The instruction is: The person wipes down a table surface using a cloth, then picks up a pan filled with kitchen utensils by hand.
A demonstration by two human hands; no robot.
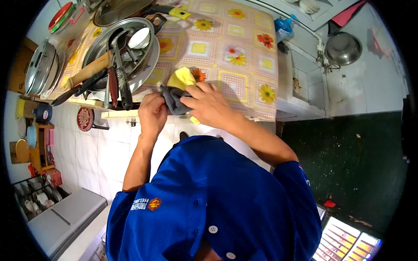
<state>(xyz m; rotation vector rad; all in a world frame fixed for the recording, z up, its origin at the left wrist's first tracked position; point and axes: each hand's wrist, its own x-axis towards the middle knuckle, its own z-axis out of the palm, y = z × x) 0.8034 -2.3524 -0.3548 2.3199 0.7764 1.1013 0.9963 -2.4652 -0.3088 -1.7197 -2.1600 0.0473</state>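
A dark grey cloth [176, 101] is bunched between my two hands at the front edge of the table. My left hand [152, 114] has its fingers closed on the cloth's left side. On the right side, my right hand [209, 103] presses and grips the same cloth with bent fingers. A yellow cloth [181, 78] shows just behind the grey one, near my right fingers, and a bit of yellow also hangs below that hand. Whether the two cloths are joined is unclear.
Left of my hands, a metal basin [92, 48] holds ladles, knives and a wooden rolling pin [89, 71], with handles jutting over the edge. The flowered tablecloth [217, 45] covers the table. A sink [307, 76] and a blue bottle [283, 29] are at the right.
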